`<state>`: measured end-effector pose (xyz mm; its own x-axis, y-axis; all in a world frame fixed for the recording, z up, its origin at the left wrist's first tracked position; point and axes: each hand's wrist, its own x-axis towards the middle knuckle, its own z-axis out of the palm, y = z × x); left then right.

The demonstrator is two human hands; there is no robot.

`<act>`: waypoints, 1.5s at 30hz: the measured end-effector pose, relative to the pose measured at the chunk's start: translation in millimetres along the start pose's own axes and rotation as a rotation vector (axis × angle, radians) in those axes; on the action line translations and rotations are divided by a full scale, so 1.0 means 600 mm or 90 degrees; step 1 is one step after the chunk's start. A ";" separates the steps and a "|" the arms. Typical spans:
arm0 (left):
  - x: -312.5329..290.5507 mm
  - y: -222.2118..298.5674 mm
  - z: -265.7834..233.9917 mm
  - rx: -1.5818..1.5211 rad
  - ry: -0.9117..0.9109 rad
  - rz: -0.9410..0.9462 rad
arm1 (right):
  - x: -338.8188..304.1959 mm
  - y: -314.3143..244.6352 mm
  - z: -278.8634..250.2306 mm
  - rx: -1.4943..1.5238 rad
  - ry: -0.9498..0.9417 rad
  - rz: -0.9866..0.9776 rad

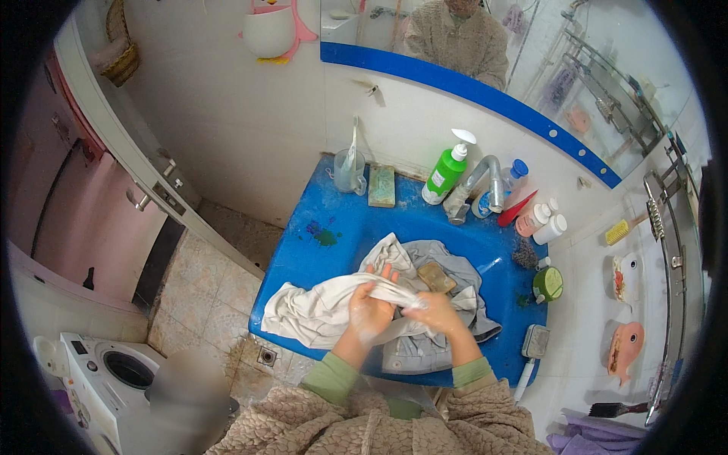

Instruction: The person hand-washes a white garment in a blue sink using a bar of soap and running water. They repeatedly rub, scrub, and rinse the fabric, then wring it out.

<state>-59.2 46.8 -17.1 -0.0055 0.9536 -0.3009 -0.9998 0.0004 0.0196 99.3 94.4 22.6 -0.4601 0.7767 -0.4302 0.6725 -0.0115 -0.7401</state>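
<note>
Left hand (369, 309) and right hand (437, 311) clenched on white cloth (315, 307), over blue sink (341, 227)

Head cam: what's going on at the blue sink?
A person is hand-washing laundry. Both hands grip a twisted stretch of white cloth over the blue sink: left hand around it, right hand beside it. A grey garment lies in the basin with a brownish soap bar on top. A green pump bottle and the tap stand at the back.
</note>
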 end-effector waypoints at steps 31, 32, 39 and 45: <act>0.021 0.035 -0.160 -0.101 -0.296 -0.232 | 0.013 -0.129 0.154 -0.188 0.180 -0.583; 0.017 0.034 -0.168 -0.083 -0.229 -0.201 | 0.014 -0.125 0.152 -0.191 0.152 -0.445; -0.025 0.047 -0.048 0.159 0.067 -0.033 | 0.024 -0.077 0.031 -0.319 -0.084 -0.134; -0.083 0.107 0.024 0.643 -0.013 -0.270 | 0.050 -0.046 0.009 0.443 0.032 -0.170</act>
<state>-123.1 3.9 12.8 0.3448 0.8224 -0.4525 -0.4439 0.5676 0.6934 63.8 114.3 27.5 -0.5177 0.8368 -0.1784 0.0121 -0.2014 -0.9794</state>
